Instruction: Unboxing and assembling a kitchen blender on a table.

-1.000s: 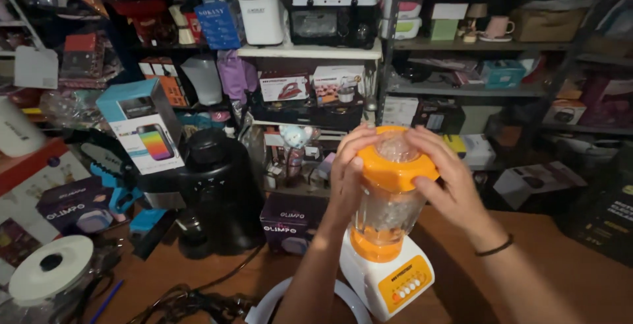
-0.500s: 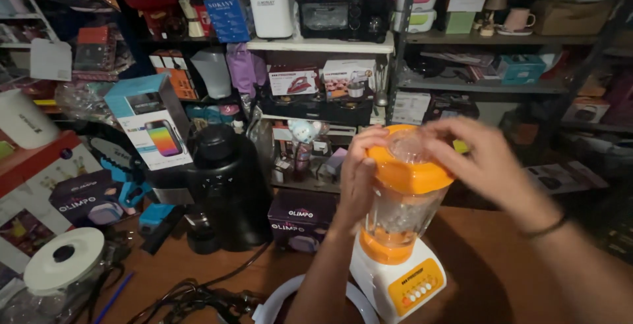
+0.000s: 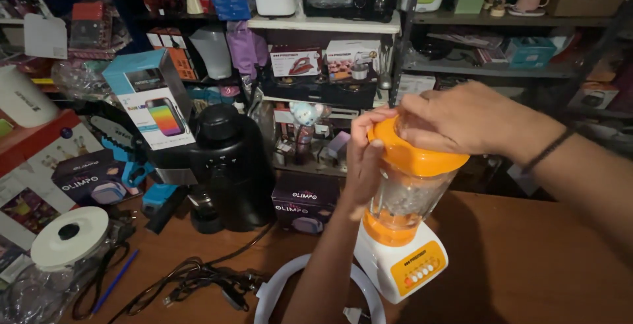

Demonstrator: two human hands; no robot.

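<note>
A white and orange blender [image 3: 401,258] stands on the brown wooden table [image 3: 527,258]. Its clear jar [image 3: 410,195] carries an orange lid [image 3: 422,156]. My left hand [image 3: 361,162] grips the left side of the jar and lid rim. My right hand [image 3: 465,119] lies over the top of the lid, fingers curled on it; a dark band circles that wrist. A white ring-shaped object [image 3: 277,291] lies on the table around my left forearm.
A black coffee machine [image 3: 227,165] stands left of the blender, with tangled black cables [image 3: 191,278] in front. A small dark box [image 3: 304,202] sits behind the blender. A clear jar with a white lid [image 3: 66,241] is at far left. Cluttered shelves [image 3: 330,24] fill the back.
My right hand has slid from the lid's right side onto its top. The view has shifted so the blender sits further right and lower. My left hand stays on the jar.
</note>
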